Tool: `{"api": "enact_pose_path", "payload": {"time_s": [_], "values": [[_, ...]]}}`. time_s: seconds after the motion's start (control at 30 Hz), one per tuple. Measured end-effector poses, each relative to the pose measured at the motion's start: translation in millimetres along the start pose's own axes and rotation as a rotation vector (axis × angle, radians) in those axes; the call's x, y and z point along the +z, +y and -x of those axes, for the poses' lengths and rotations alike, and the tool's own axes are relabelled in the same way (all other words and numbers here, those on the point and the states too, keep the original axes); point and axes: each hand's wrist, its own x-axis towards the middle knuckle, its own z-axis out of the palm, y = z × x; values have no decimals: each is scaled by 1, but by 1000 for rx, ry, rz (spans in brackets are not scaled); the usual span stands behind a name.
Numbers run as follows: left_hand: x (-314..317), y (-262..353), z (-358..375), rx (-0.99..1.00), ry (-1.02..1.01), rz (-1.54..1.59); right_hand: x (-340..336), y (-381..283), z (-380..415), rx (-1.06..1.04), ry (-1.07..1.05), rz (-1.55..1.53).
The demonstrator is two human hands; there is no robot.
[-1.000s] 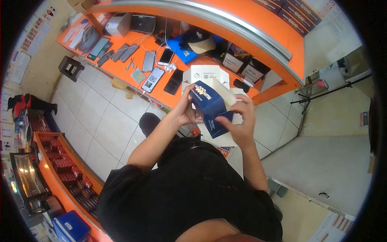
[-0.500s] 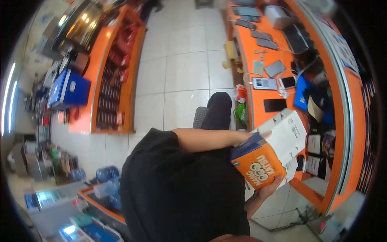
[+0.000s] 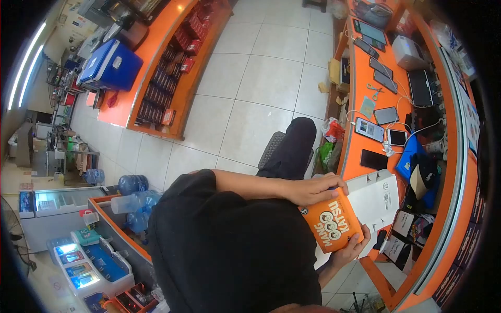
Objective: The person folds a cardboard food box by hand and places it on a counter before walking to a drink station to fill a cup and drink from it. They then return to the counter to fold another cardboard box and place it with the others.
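Note:
An orange cardboard food box (image 3: pixel 334 221), printed "MANG KATSU" in white, is held at a tilt in front of my chest. White inner panels with small cut-out notches, a white cardboard flap (image 3: pixel 373 201), spread out beyond it toward the counter. My left hand (image 3: pixel 315 189) lies across the upper end of the box, fingers bent over its edge. At the opposite end, my right hand (image 3: pixel 352 249) grips the lower corner with the thumb on the orange face and the fingers behind, partly hidden.
The orange counter (image 3: pixel 350 161) on the right carries several phones, including a dark phone (image 3: pixel 374 159), plus scissors (image 3: pixel 374 92) and charging cables. A blue cooler (image 3: pixel 112 65) tops the shelf unit at left. Water jugs (image 3: pixel 133 184) stand behind me.
My left hand has come out from behind the box's side and now rests over its upper end. The blue side panel is now covered. The view has turned and shifted.

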Motion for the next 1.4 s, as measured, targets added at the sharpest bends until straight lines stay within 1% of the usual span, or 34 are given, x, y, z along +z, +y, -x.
{"api": "enact_pose_path", "payload": {"time_s": [0.03, 0.1, 0.13, 0.17, 0.2, 0.27, 0.3, 0.37, 0.4, 0.47, 0.5, 0.57, 0.6, 0.63, 0.67, 0.7, 0.73, 0.77, 0.8, 0.83, 0.87, 0.9, 0.93, 1.0, 1.07, 1.1, 1.17, 1.23, 1.3, 1.33, 1.37, 1.4], "values": [[0, -3, 0, 59, -35, -63, -9, 6, 3, -15, -13, 36], [1, -3, -2, 102, -53, -53, -18, 10, 9, -29, -20, 81], [2, -2, -3, 138, -70, -49, -18, 7, 12, -76, -28, 76], [3, 0, -5, 140, -73, -41, -19, 4, 15, -124, -36, 71], [5, 2, -6, 140, -67, -39, -20, 3, 18, -122, -31, 78], [6, 3, -6, 145, -62, -34, -20, 0, 21, -347, -102, 265], [5, 3, -7, 157, -70, -49, -17, -3, 23, -349, -98, 269], [7, 4, -7, 173, -80, -66, -10, -11, 28, -240, 9, 389], [8, 5, -8, 143, -89, -43, -6, -9, 27, -240, 11, 389], [13, 4, -8, 114, -97, -16, -2, -3, 26, -158, 216, 374], [14, 2, -10, 87, -88, -18, -5, -1, 27, -160, 216, 378], [17, -1, -16, 66, -81, -20, -12, 2, 24, -58, 252, 261], [18, -4, -18, 62, -44, 51, -11, 2, 23, -61, 255, 262], [22, -6, -19, 55, -5, 124, -8, 2, 23, -23, 319, 202], [24, -9, -21, 54, -5, 129, -7, 3, 23, 16, 383, 142], [26, -12, -24, -60, 37, 199, -8, 7, 21, 20, 382, 145], [29, -17, -26, -176, 80, 271, -11, 14, 19, 87, 404, 75], [31, -29, -29, -181, 85, 274, -12, 18, 17, 153, 425, 4], [32, -47, -32, -192, 93, 414, 8, 5, 17, 213, 407, -127], [32, -55, -34, -199, 100, 555, 16, -3, 18, 215, 403, -125], [32, -63, -34, -182, 104, 464, 22, -8, 18, 276, 418, -164], [29, -60, -36, -183, 107, 463, 25, -10, 17, 338, 433, -204], [27, -56, -36, -216, 98, 445, 22, -9, 16, 342, 432, -202], [25, -59, -37, -254, 83, 428, 14, -8, 15, 369, 378, -327], [27, -70, -41, -314, 78, 439, 8, -9, 15, 380, 377, -279], [22, -69, -43, -314, 76, 437, 8, -8, 12, 383, 370, -241], [16, -66, -43, -534, -3, 414, 3, -3, 12, 384, 373, -281], [18, -74, -46, -567, -5, 423, 2, -1, 10, 384, 383, -319], [23, -85, -50, -601, -7, 447, -5, -4, 5, 455, 429, -291], [23, -89, -54, -648, -7, 501, -13, 1, 8, 458, 435, -291], [22, -85, -62, -695, -16, 550, -15, 3, 9, 430, 439, -380], [19, -70, -66, -735, 28, 671, -17, 3, 7, 383, 447, -474]]}}
